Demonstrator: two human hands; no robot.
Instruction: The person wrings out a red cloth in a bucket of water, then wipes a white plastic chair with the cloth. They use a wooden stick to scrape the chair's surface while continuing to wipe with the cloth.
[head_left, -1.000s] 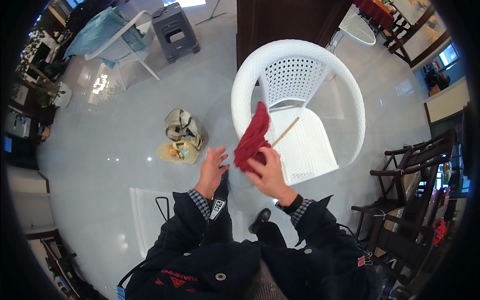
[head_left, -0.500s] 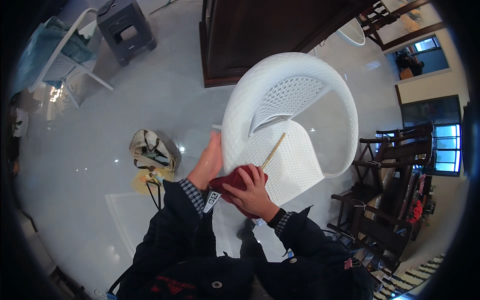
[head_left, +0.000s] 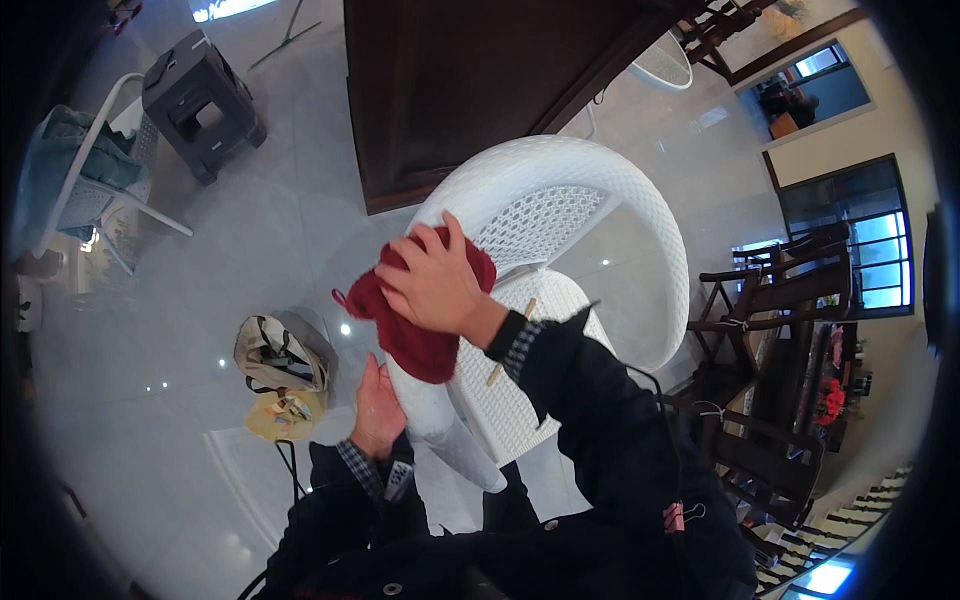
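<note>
A white woven armchair with a rounded back and arms stands in front of me. Draped over its left arm is a dark red cloth with a small hanging loop. My right hand lies over this cloth, its fingers curled onto it and pressing it to the woven surface. Lower down, my left hand is beside the outer side of the same arm, palm up, fingers stretched and apart. A thin wooden stick rests on the seat, partly covered by my right sleeve.
A dark wooden cabinet stands just behind the armchair. On the floor to the left are an open bag and a yellowish bag. Further off stand a grey stool and a white chair with blue-green cloth. Dark wooden chairs line the right.
My right hand and the red cloth have moved up along the chair's arm toward the back. My left hand has slid down toward me. The view has shifted, and the armchair looks turned slightly.
</note>
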